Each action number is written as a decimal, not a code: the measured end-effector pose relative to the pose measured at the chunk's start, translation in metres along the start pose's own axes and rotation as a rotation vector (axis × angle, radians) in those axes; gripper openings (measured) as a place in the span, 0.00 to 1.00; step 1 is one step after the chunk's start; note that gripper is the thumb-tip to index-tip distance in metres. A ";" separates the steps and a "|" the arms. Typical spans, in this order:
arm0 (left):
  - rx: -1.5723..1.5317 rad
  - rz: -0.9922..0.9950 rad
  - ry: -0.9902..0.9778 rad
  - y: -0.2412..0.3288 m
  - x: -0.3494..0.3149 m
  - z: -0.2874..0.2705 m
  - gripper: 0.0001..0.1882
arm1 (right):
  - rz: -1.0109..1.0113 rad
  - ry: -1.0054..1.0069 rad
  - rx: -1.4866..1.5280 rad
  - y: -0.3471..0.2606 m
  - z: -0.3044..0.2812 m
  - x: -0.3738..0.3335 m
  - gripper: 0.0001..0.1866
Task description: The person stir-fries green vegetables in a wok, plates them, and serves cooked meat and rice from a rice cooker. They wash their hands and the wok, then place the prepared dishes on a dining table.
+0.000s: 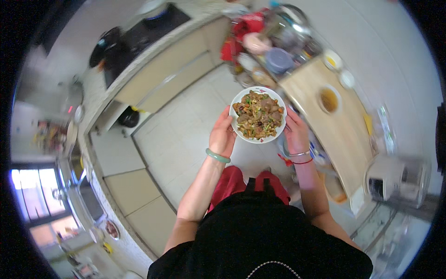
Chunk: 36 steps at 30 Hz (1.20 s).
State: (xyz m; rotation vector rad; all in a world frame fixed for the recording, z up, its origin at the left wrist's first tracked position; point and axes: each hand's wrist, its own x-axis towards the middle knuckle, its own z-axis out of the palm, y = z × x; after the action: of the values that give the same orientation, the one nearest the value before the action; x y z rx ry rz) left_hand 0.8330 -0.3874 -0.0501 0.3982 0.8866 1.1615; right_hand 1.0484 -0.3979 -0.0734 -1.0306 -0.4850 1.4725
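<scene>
Both hands are gripping a white plate (238,100) of stir-fried meat and vegetables at the frame's centre: the left hand (222,136) on its left rim, the right hand (296,132) on its right. A wooden table (344,130) carrying a bowl of sauce (329,99) is lying just right of it.

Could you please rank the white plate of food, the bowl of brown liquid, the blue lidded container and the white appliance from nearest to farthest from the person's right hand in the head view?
1. White plate of food: in the right hand grip, at its left.
2. Bowl of brown liquid: on the wooden table, ahead to the right.
3. Blue lidded container and white appliance: too close to call.
</scene>
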 end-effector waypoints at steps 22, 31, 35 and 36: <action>-0.223 0.419 0.607 0.389 -0.021 -0.390 0.32 | 0.439 -0.535 -0.295 0.274 0.561 0.133 0.16; -0.287 0.520 0.680 0.457 0.032 -0.525 0.33 | 0.508 -0.594 -0.388 0.388 0.688 0.196 0.17; -0.300 0.524 0.682 0.488 0.066 -0.581 0.33 | 0.495 -0.553 -0.484 0.422 0.742 0.222 0.18; -0.298 0.532 0.679 0.495 0.076 -0.597 0.33 | 0.492 -0.540 -0.475 0.434 0.753 0.229 0.18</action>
State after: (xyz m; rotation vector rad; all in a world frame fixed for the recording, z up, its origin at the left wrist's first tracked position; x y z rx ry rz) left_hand 0.0726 -0.2265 -0.1052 -0.0302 1.2002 1.9544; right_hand 0.2124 -0.0687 -0.1005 -1.1629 -1.0596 2.1573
